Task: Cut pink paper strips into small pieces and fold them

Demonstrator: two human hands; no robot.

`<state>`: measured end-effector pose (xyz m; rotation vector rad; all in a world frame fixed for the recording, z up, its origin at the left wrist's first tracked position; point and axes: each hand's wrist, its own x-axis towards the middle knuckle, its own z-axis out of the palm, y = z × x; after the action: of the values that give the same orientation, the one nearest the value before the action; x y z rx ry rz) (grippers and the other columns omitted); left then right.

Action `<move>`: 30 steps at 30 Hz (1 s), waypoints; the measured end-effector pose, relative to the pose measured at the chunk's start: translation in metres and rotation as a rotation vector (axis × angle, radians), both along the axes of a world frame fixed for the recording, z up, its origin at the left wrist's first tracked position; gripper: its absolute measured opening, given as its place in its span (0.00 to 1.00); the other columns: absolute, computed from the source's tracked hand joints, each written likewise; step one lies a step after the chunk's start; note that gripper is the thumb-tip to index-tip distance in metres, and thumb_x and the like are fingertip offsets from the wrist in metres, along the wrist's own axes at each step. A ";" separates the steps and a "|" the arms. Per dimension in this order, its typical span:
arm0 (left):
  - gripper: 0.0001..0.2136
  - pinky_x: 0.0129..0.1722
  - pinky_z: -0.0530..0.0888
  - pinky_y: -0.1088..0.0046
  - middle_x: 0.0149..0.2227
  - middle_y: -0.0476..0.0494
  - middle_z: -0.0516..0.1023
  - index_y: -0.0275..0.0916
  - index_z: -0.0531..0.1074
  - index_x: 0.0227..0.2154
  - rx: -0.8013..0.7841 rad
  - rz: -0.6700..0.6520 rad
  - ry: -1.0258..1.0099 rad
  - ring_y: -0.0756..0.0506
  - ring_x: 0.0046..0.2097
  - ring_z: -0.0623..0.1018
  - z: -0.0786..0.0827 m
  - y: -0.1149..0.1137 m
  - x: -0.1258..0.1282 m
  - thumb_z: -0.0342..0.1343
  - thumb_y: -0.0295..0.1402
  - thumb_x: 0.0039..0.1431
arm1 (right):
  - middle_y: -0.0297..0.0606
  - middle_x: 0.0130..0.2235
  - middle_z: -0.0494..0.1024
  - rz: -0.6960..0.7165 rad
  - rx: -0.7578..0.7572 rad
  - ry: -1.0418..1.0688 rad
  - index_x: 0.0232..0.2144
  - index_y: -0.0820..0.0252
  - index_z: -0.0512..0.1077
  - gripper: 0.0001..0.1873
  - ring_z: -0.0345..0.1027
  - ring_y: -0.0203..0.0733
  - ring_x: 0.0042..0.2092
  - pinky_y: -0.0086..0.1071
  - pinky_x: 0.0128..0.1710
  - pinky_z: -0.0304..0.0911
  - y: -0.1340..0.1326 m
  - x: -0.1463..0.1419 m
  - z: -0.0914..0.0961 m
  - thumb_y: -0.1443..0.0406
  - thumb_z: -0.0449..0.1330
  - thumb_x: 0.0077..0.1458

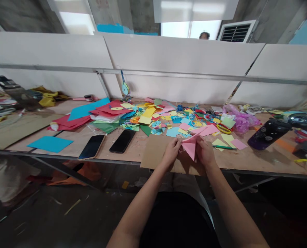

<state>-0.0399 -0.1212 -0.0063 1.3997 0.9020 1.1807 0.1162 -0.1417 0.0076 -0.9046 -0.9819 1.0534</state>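
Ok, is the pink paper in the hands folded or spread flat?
Folded: the pink paper, held between the left hand and right hand, shows angled flaps, one tapering to a point below.

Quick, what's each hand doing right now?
Left hand: closed, holding the folded pink paper at its left side.
Right hand: closed, holding the folded pink paper at its right side.

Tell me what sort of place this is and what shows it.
Probably a paper-craft workspace: colourful scraps are strewn along a long table, and the left hand and right hand hold a folded pink paper over cardboard.
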 end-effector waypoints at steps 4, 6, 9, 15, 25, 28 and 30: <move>0.18 0.24 0.62 0.76 0.22 0.53 0.68 0.40 0.65 0.27 0.011 0.061 0.036 0.52 0.23 0.67 -0.005 0.004 -0.001 0.50 0.50 0.63 | 0.33 0.40 0.81 0.084 -0.035 0.006 0.49 0.52 0.73 0.27 0.74 0.48 0.42 0.37 0.42 0.68 -0.002 0.000 0.002 0.60 0.70 0.45; 0.18 0.24 0.63 0.76 0.22 0.53 0.68 0.40 0.65 0.27 0.018 0.056 0.046 0.52 0.23 0.68 -0.006 0.005 -0.001 0.50 0.50 0.63 | 0.32 0.38 0.81 0.068 -0.055 -0.003 0.51 0.52 0.71 0.34 0.74 0.46 0.41 0.36 0.41 0.68 -0.001 0.000 0.001 0.64 0.72 0.39; 0.18 0.24 0.63 0.76 0.22 0.53 0.68 0.40 0.64 0.27 0.014 0.011 0.038 0.52 0.23 0.68 -0.006 0.004 -0.001 0.50 0.50 0.62 | 0.30 0.35 0.80 0.024 -0.064 0.004 0.52 0.53 0.70 0.37 0.74 0.43 0.37 0.34 0.40 0.68 0.001 0.000 0.000 0.67 0.72 0.36; 0.17 0.26 0.63 0.76 0.22 0.53 0.66 0.39 0.66 0.27 -0.042 -0.068 -0.059 0.51 0.24 0.67 0.004 -0.002 -0.004 0.51 0.49 0.61 | 0.32 0.37 0.82 0.076 -0.055 0.020 0.54 0.53 0.68 0.38 0.75 0.46 0.38 0.36 0.39 0.69 0.001 0.000 -0.002 0.67 0.70 0.37; 0.17 0.25 0.63 0.76 0.24 0.51 0.69 0.40 0.64 0.27 -0.013 -0.097 -0.012 0.52 0.24 0.67 0.002 -0.002 -0.003 0.50 0.48 0.62 | 0.29 0.36 0.81 0.090 -0.077 0.038 0.47 0.51 0.74 0.30 0.73 0.44 0.36 0.35 0.39 0.68 -0.002 -0.002 0.005 0.66 0.72 0.37; 0.18 0.26 0.64 0.75 0.24 0.51 0.69 0.40 0.64 0.27 -0.009 -0.133 0.021 0.52 0.25 0.68 0.002 -0.002 -0.002 0.50 0.49 0.62 | 0.29 0.31 0.79 0.056 -0.102 0.025 0.46 0.51 0.75 0.29 0.73 0.44 0.33 0.36 0.35 0.67 0.000 0.001 0.001 0.66 0.73 0.36; 0.18 0.28 0.65 0.74 0.24 0.50 0.69 0.40 0.64 0.27 0.013 -0.158 0.047 0.51 0.26 0.68 0.003 -0.004 -0.002 0.50 0.50 0.62 | 0.29 0.29 0.78 0.020 -0.095 0.029 0.39 0.53 0.77 0.24 0.72 0.43 0.31 0.36 0.33 0.67 0.002 0.003 -0.003 0.66 0.73 0.35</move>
<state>-0.0421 -0.1249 -0.0032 1.4859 0.8019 1.0401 0.1196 -0.1398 0.0051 -0.9562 -0.9245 1.1351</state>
